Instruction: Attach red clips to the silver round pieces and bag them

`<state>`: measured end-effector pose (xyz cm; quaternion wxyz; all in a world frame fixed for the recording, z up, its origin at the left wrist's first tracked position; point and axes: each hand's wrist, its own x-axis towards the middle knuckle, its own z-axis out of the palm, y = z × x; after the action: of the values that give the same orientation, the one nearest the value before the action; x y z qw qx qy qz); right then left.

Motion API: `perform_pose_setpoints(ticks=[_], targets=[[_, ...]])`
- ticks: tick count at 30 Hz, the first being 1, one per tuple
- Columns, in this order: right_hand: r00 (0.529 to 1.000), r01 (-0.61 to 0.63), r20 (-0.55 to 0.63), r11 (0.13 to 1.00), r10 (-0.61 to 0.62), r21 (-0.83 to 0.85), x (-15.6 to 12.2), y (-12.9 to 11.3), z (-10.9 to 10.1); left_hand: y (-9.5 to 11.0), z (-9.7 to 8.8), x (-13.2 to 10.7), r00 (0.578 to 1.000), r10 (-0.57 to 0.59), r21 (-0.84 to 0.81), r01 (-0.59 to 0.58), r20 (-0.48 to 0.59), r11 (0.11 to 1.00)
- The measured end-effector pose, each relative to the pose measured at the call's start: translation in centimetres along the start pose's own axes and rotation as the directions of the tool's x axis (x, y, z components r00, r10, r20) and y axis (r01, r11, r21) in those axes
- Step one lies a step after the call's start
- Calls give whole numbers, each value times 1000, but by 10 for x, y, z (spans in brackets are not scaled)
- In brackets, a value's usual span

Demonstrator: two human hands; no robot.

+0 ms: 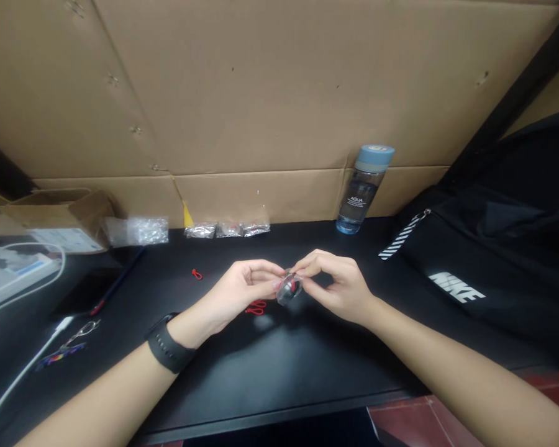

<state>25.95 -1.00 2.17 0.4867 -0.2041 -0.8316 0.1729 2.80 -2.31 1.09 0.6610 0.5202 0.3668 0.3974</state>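
I see left hand (242, 287) and right hand (340, 287) both pinching the clear bag (287, 293) between them, left of the bottle (359, 191)

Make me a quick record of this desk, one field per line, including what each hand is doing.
Left hand: left hand pinches a small clear plastic bag
Right hand: right hand pinches the same bag from the other side
Bag contents: something red shows; details too small to tell
Left wrist: black wristband
Loose cords: red cord loops by the left hand; single red loop farther left
Back edge: clear packets; AQUA bottle, standing
Right side: black NIKE bag
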Motion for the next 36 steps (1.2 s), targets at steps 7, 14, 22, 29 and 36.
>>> perform_pose_setpoints(ticks=[7,14,22,29,36], targets=[[999,19,41,999,-18,-33,-1,-1,2,0,4,-2,990,125,288,-101,-68,952],[998,43,42,997,-40,-65,3,-5,1,8,7,-10,956,258,372,-189,-144,909],[996,-91,2,992,92,92,-2,-5,2,8,7,-8,967,253,175,-243,-34,954],[930,-313,-12,808,368,499,0,-3,7,-13,7,0,928,312,159,-346,205,925],[881,-398,-52,797,470,455,2,1,10,-2,9,-5,960,238,403,-278,149,872]])
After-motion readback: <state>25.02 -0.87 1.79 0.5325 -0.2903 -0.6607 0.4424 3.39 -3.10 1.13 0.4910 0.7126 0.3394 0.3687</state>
